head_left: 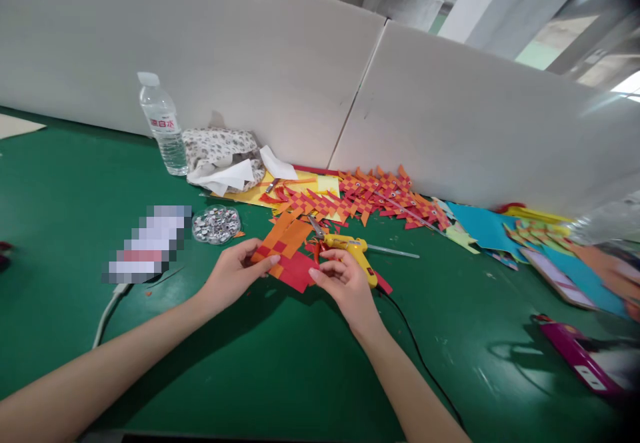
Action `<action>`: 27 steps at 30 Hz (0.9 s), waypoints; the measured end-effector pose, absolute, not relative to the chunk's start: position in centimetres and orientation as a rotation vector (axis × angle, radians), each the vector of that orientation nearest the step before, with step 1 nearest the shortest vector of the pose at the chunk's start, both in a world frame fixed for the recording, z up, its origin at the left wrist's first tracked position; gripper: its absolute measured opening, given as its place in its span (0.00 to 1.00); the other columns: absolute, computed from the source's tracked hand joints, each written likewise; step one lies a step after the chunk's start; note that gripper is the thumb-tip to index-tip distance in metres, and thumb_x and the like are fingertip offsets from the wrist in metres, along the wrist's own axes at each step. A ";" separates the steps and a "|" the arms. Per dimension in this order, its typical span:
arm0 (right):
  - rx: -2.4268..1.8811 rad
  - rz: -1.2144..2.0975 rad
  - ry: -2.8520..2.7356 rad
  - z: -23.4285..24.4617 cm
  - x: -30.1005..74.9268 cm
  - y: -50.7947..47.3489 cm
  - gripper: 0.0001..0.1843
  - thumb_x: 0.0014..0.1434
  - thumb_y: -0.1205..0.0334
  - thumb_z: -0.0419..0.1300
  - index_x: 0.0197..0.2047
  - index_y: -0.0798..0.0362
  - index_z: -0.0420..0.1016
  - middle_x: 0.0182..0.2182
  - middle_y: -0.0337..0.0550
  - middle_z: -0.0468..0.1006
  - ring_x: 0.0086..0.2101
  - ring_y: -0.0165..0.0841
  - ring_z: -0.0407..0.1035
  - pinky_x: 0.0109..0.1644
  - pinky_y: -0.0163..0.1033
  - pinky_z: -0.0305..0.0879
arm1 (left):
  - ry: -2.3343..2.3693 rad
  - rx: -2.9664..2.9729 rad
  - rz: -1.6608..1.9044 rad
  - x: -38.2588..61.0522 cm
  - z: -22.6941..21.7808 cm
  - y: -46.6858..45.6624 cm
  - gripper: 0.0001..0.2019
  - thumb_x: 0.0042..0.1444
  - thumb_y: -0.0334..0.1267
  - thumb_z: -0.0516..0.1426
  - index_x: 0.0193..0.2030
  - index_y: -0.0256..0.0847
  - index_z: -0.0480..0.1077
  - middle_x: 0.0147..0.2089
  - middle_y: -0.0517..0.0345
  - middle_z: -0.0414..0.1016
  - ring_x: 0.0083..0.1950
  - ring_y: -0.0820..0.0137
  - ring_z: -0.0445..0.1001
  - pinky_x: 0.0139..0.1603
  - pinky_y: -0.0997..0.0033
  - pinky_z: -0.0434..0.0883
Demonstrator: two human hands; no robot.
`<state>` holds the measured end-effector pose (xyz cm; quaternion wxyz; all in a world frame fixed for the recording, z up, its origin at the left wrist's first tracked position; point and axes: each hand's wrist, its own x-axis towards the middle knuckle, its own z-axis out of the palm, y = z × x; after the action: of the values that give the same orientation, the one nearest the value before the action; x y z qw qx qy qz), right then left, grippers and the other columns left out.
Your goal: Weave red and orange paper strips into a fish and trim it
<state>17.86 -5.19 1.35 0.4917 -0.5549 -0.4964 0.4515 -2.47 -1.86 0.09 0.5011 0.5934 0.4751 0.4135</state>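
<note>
A woven piece of red and orange paper strips lies on the green table in front of me. My left hand pinches its left edge between thumb and fingers. At the right edge of the red part, my right hand has its fingers curled on the paper. Just behind my right hand lie a yellow glue gun and a pair of scissors.
Several finished red-orange woven pieces lie by the white partition. A water bottle, a patterned cloth pouch and a dish of googly eyes stand at the left. Another person's hand, phones and coloured paper occupy the right.
</note>
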 end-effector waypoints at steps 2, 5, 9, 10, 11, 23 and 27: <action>-1.331 1.100 -1.190 1.3 18.0 -5.1 0.20 0.44 0.57 0.67 0.38 0.51 0.66 0.25 0.35 0.74 0.27 0.30 0.70 0.36 0.38 0.66 | 1.140 1.354 1.050 -2.7 0.3 -1.5 0.15 0.47 0.48 0.60 0.32 0.38 0.68 0.29 0.62 0.72 0.27 0.74 0.70 0.27 0.76 0.69; -1.325 1.078 -1.161 1.2 18.2 -4.9 0.19 0.42 0.57 0.67 0.37 0.51 0.66 0.25 0.35 0.74 0.28 0.30 0.71 0.37 0.38 0.67 | 1.110 1.226 1.124 -2.9 0.6 -1.0 0.17 0.47 0.49 0.61 0.37 0.38 0.68 0.35 0.58 0.75 0.31 0.72 0.73 0.29 0.74 0.72; -1.325 1.125 -1.102 1.3 18.0 -4.8 0.18 0.45 0.55 0.66 0.36 0.52 0.66 0.26 0.38 0.76 0.29 0.32 0.72 0.38 0.40 0.68 | 1.117 1.225 1.121 -2.9 0.5 -0.9 0.17 0.47 0.49 0.60 0.37 0.38 0.67 0.35 0.57 0.75 0.31 0.71 0.74 0.29 0.74 0.73; -1.320 1.144 -1.090 1.3 17.8 -4.9 0.18 0.46 0.54 0.65 0.37 0.52 0.66 0.27 0.39 0.76 0.30 0.32 0.73 0.38 0.40 0.69 | 1.117 1.266 1.099 -2.8 0.3 -1.1 0.16 0.47 0.49 0.60 0.36 0.38 0.67 0.34 0.58 0.74 0.30 0.72 0.73 0.29 0.74 0.72; -1.316 1.156 -1.087 1.4 17.7 -4.9 0.19 0.46 0.53 0.65 0.38 0.51 0.65 0.28 0.39 0.77 0.30 0.32 0.73 0.38 0.40 0.69 | 1.111 1.321 1.068 -2.7 0.2 -1.3 0.16 0.48 0.49 0.60 0.35 0.38 0.67 0.33 0.59 0.74 0.30 0.72 0.72 0.29 0.74 0.72; -1.387 1.139 -1.223 1.4 18.1 -5.0 0.25 0.40 0.56 0.69 0.40 0.51 0.65 0.25 0.35 0.76 0.28 0.31 0.72 0.37 0.39 0.68 | 1.118 1.637 0.915 -2.7 -0.2 -2.0 0.14 0.52 0.48 0.57 0.38 0.39 0.69 0.30 0.60 0.71 0.26 0.74 0.68 0.25 0.77 0.66; -1.371 1.154 -1.208 1.5 18.2 -5.0 0.26 0.40 0.56 0.69 0.41 0.51 0.65 0.25 0.36 0.76 0.28 0.32 0.73 0.39 0.41 0.69 | 1.111 1.562 0.963 -2.9 -0.4 -1.5 0.14 0.51 0.48 0.58 0.36 0.40 0.69 0.30 0.61 0.72 0.27 0.74 0.68 0.26 0.77 0.67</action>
<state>18.16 -4.95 1.47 0.4709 -0.5596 -0.4931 0.4711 -2.94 -1.48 -0.44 0.4778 0.6396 0.4550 0.3945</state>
